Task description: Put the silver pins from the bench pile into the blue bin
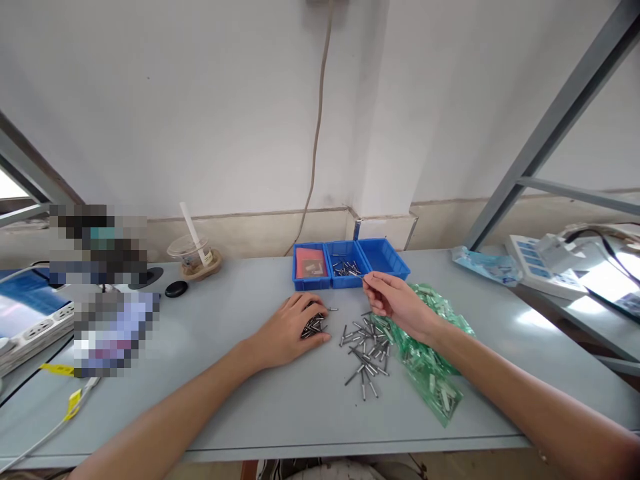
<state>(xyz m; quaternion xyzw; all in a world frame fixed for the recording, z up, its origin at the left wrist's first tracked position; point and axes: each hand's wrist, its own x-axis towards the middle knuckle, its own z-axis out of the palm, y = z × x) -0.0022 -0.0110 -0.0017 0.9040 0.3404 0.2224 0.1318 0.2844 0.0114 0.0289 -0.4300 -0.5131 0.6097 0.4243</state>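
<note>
My left hand (286, 333) rests on the table, its fingers curled around a small heap of thin metal pins (314, 325). One separate pin (333, 309) lies just past its fingertips. Raised by the front edge of the blue bins, my right hand (397, 303) is closed in a pinch; what sits between its fingertips is too small to make out. Between the hands, several loose metal pins (367, 350) are scattered on the table. Green plastic bags (425, 380) holding small parts lie under and beside my right wrist.
Three joined blue bins stand near the wall: the left bin (312, 285) holds a red sheet and a small bag, the middle bin (345, 283) pins, and the right bin (383, 253) nothing visible. A plastic cup (193, 253), black disc (177, 289), blue packet (486, 265) and power strip (543, 267) sit around.
</note>
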